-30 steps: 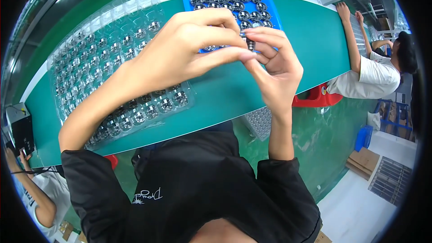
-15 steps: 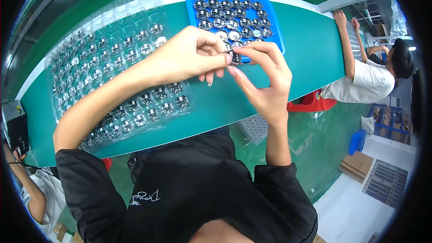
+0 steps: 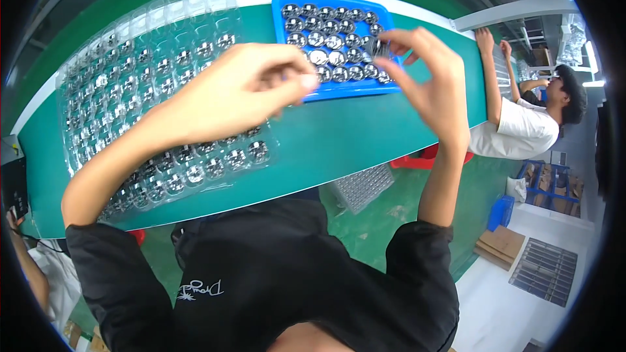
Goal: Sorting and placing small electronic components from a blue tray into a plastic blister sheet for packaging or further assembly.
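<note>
Over the right part of a blue tray [image 3: 279,15], my right hand [image 3: 430,68] pinches a small round, dark glossy piece [image 3: 377,47] between thumb and fingertips. Motion blurs the piece. Rows of similar round, shiny, clear-and-dark domed pieces [image 3: 316,40] fill much of the tray. My left hand [image 3: 264,85] hovers at the tray's near left corner, its fingers curled and the thumb against the index finger. Whatever it may hold is hidden. Below my left forearm lies a clear plastic blister tray [image 3: 176,10], with many of its pockets holding such pieces.
The green tabletop [image 3: 332,127] has a white far edge. Another person [image 3: 521,117] in a white shirt works at the right end, and part of a person [image 3: 49,274] shows at lower left. Below the table's near edge are a grey pocketed tray [image 3: 362,189] and a red stool [image 3: 417,158].
My hands have parted. The right has moved right over the blue tray with the round piece, and the left has drawn back slightly to the left.
</note>
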The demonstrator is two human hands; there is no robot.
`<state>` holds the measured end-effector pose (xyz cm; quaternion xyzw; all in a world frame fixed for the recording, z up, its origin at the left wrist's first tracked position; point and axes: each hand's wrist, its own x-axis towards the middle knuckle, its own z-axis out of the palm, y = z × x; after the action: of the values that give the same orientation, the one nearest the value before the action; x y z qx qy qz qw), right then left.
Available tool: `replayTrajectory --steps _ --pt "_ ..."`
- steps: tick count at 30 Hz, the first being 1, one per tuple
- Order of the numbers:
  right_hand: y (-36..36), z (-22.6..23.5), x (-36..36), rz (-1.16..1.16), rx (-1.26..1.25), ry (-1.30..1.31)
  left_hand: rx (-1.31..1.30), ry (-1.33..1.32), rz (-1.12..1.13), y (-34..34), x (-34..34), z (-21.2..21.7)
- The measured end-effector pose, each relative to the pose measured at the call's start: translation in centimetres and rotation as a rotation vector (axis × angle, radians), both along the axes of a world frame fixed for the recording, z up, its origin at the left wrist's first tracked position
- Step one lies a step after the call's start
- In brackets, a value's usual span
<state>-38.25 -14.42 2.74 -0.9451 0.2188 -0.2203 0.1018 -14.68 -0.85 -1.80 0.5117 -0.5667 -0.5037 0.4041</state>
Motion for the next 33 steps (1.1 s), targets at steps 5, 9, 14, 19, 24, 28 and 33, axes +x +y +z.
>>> replayTrajectory --steps 5,9,14,19,24,28,33 --pt "-8.2 -2.0 0.2 -0.015 0.009 0.188 -0.186 -0.179 0.18 2.8 4.8 -0.2" --pt "-10.1 -3.6 0.9 -0.015 0.111 0.297 -0.382 -0.541 0.376 5.4 8.6 -1.2" --pt "-10.1 -4.2 1.4 -0.017 0.097 0.309 -0.357 -0.626 0.482 6.2 11.8 -2.8" --pt "-10.2 -4.5 1.7 -0.007 0.082 0.316 -0.423 -0.674 0.457 5.5 11.9 -3.5" --pt "-9.6 -4.5 2.1 -0.045 0.112 0.325 -0.422 -0.686 0.466 6.0 12.6 -3.1" --pt "-9.1 -3.7 2.0 -0.027 0.076 0.314 -0.537 -0.76 0.519 5.5 15.1 -2.5" --pt "-8.9 -3.8 1.8 -0.042 0.078 0.332 -0.542 -0.726 0.604 4.9 18.3 -3.6"
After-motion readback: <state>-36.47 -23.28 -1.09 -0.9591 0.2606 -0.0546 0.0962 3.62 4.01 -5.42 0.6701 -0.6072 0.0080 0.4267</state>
